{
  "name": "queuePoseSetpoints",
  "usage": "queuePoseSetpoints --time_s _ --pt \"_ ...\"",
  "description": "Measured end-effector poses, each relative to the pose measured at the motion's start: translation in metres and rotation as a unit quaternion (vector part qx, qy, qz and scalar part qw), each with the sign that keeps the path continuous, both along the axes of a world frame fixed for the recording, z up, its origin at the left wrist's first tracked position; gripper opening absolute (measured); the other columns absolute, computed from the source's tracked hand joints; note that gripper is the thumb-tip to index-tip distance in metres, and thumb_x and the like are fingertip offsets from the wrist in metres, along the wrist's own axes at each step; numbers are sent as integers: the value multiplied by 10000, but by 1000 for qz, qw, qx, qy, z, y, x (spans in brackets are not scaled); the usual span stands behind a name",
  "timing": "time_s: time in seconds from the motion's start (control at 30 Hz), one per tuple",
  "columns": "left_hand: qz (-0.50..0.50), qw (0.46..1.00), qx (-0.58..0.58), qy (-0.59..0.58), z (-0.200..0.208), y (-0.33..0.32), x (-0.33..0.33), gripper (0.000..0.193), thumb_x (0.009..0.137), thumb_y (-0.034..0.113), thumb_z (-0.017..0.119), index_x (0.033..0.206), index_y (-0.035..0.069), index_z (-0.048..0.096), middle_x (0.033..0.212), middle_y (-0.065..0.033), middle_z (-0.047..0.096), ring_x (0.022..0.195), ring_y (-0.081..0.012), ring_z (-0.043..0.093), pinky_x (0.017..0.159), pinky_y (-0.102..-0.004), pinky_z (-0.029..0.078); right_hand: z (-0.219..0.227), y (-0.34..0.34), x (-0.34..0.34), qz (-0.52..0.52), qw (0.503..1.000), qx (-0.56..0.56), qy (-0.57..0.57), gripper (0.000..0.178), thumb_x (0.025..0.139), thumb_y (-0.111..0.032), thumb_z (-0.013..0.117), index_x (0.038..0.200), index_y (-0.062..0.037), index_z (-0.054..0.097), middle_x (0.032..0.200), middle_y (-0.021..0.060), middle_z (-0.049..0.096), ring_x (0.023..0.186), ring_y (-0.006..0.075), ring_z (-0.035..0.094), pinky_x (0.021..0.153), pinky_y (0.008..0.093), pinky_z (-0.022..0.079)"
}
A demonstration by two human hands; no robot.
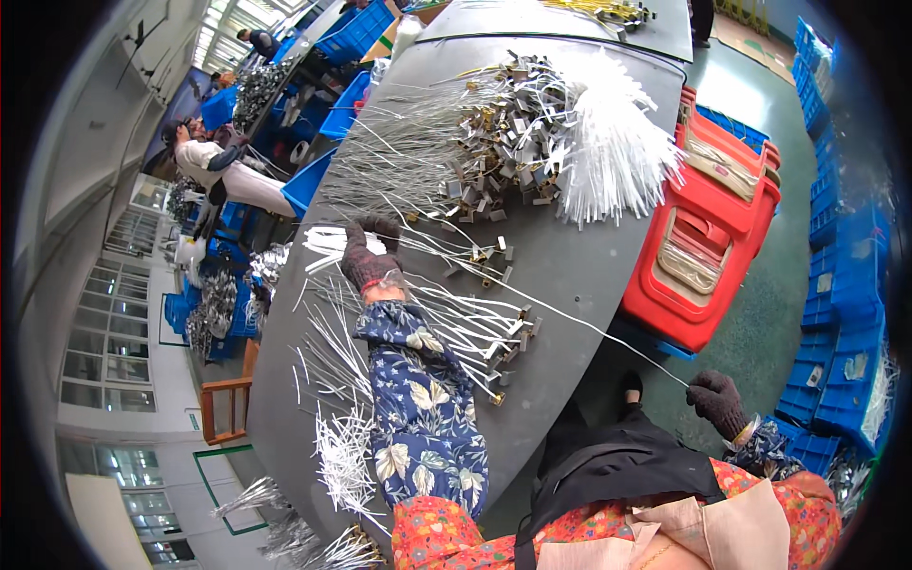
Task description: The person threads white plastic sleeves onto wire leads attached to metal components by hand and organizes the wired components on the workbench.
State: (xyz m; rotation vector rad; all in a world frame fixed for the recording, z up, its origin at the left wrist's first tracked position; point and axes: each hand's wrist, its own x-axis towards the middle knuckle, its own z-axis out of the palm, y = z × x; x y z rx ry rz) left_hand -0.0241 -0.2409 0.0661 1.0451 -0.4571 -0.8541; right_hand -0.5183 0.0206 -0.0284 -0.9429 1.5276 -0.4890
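Note:
My left hand (369, 258), in a dark knitted glove, is closed over a small bunch of short white tubes (328, 243) on the grey table; its fingers partly hide them. Off the table's right edge, my right hand (718, 405), also gloved, pinches the end of a long thin white wire (591, 326). The wire stretches taut across the table from near my left hand. Beside my left forearm lie white wires with small metal end pieces (518, 340). A big heap of metal-ended wires (513, 133) covers the far part, next to a thick white tube bundle (613, 142).
The grey table (579, 275) has a curved right edge. Red plastic stools (698, 252) stand beside it. Blue crates (825, 313) line the right side. Loose white tubes (347, 456) lie at the near left. Another person (214, 161) works beyond the table at left.

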Motion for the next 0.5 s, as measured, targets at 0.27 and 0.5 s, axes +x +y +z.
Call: queuePoseSetpoints --time_s 0.27,0.5 --pt "-147 982 -16 -120 -13 22 -26 286 949 373 522 940 102 615 757 -51 611 635 -167 569 554 -281 473 -1 -2 22 23 999 -7 38 171 783 -190 614 739 -25 613 655 35 568 536 117 526 503 266 423" --pt "-330 924 124 149 -61 96 -107 328 904 279 621 1047 -17 619 877 -92 659 797 -192 654 746 -335 557 -8 -20 34 16 997 49 -61 165 800 -198 617 740 -45 598 630 15 553 517 96 506 470 241 380"
